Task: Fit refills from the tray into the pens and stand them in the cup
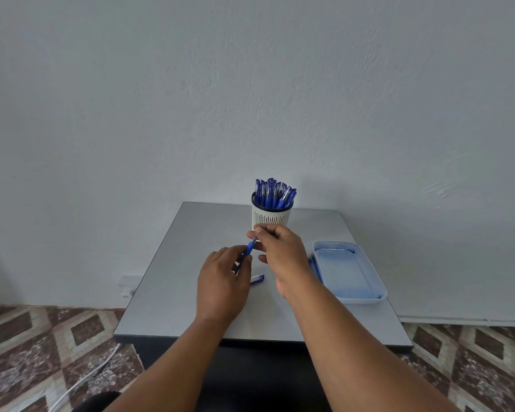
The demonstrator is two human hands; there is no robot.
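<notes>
Left hand [223, 281]: fingers curled round the lower barrel of a blue pen [248, 251], holding it tilted, tip end up and to the right.
Right hand [280, 254]: thumb and fingers pinched together at the pen's upper end, just in front of the cup; what the fingertips hold there is too small to tell.
Pen cap [257, 278]: blue and clear, lying flat on the table [173, 281] between the two wrists.
Cup [270, 217]: white, slotted wall, dark rim, upright near the table's far edge, just behind the right hand; packed with blue capped pens [274, 193] standing cap up.
Tray [350, 272]: pale blue, rectangular, on the table to the right of the right forearm; thin refills [315, 267] lie along its left side.
Surroundings: pale wall [250, 84], patterned tiled floor [42, 346], white cable [87, 379] on the floor at left.
</notes>
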